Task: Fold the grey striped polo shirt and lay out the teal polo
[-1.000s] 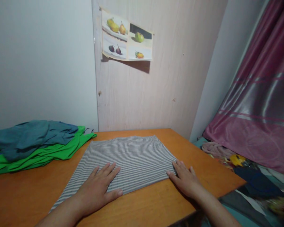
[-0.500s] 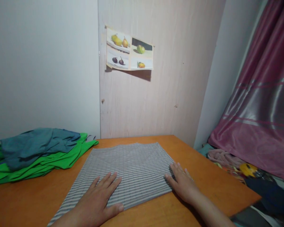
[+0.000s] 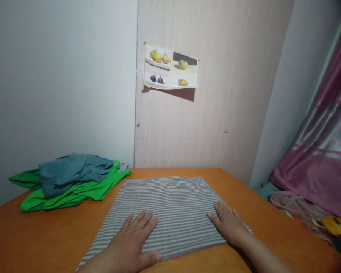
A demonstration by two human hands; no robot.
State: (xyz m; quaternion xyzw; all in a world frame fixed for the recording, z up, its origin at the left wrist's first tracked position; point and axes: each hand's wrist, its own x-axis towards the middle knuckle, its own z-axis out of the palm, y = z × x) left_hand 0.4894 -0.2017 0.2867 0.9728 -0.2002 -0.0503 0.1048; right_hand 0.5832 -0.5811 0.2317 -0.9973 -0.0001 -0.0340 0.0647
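At far left, a heap of blue-grey cloth (image 3: 71, 174) on green cloth (image 3: 82, 203) rests on the bench (image 3: 31, 239), just beside the striped cloth's far left corner; best to keep smoothing strokes from running into it.

The left hand (image 3: 133, 240) lies palm down, fingers spread on the near left part of the striped cloth (image 3: 179, 208), thumb angled out towards the near edge. It pinches nothing. This hand serves best as an anchor, pressing lightly so that the weave does not skew.

The striped cloth lies spread in the middle of the bench, its far edge slightly wavy. The stripes make a handy guide: where they bend, ease the fabric outward rather than drag it.

The right hand (image 3: 230, 223), also flat with fingers parted, rests on the cloth near its right edge, gripping nothing. Slow, even strokes towards that edge should suit.

As for writing, I can read no brand or label on the heap, the striped cloth, the fruit pictures (image 3: 171, 68) on the wall or the pink curtain (image 3: 315, 167) at right.
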